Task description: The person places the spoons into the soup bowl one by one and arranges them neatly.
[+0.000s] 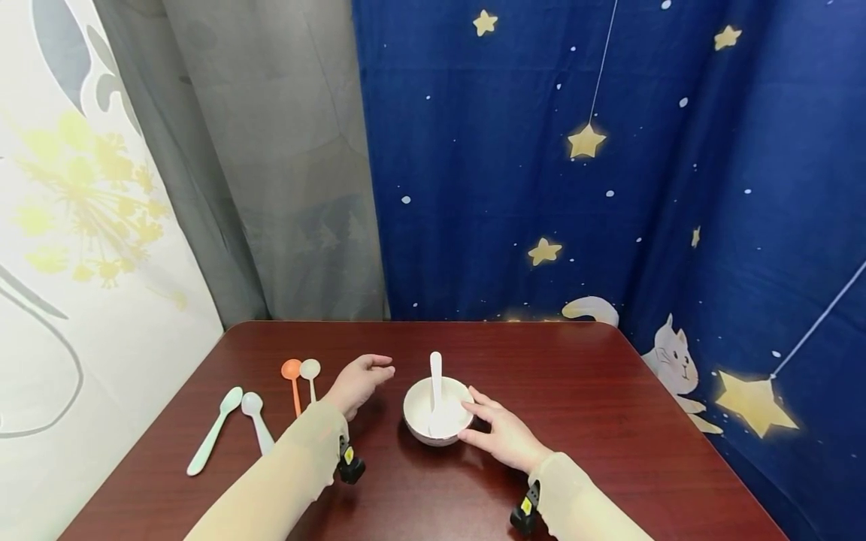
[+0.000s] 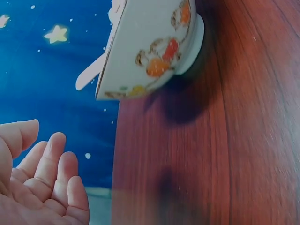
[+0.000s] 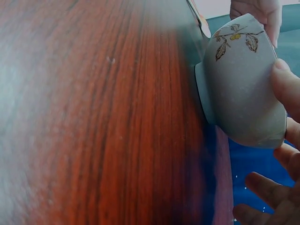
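A white bowl (image 1: pixel 417 428) with painted fruit and leaf patterns stands on the table. A white spoon (image 1: pixel 436 376) rests inside it, its handle sticking up past the far rim. My right hand (image 1: pixel 504 436) holds the bowl's right side at the rim, thumb and fingers spread; the thumb (image 3: pixel 287 79) lies against the bowl's edge in the right wrist view. Left of the bowl, apart from it, my left hand (image 1: pixel 356 383) hovers with loosely bent fingers and nothing in them. Its empty palm (image 2: pixel 47 192) shows in the left wrist view.
Left on the table lie an orange spoon (image 1: pixel 292 370), a cream spoon (image 1: pixel 310 369), a pale green spoon (image 1: pixel 215 436) and a white spoon (image 1: pixel 255 412) partly behind the left sleeve. Curtains hang beyond the dark red table (image 1: pixel 575 376).
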The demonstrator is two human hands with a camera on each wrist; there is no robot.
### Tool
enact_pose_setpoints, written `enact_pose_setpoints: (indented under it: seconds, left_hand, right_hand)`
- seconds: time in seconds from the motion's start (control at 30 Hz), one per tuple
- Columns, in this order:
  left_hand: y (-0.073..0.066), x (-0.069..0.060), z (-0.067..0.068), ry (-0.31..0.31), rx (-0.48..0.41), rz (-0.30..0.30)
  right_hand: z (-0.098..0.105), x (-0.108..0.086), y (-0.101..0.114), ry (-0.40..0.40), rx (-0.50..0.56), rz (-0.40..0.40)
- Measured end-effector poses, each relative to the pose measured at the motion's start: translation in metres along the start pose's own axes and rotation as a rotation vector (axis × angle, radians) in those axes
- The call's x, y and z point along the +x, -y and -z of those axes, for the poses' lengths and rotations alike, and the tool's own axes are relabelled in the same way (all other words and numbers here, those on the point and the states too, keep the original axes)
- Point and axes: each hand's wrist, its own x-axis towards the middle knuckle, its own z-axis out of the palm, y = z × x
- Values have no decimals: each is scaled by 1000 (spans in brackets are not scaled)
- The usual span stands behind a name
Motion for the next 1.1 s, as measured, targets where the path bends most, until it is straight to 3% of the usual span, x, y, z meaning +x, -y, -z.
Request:
enact_pose_setpoints:
  seconds: [0.57, 1.1]
  left_hand:
    - [27, -22, 33, -40, -38, -22]
    - [41, -30, 48, -232, 243, -15]
  right_hand:
    - [1, -1, 4, 1, -2, -9]
    - [-1, 0, 0, 4, -1, -11]
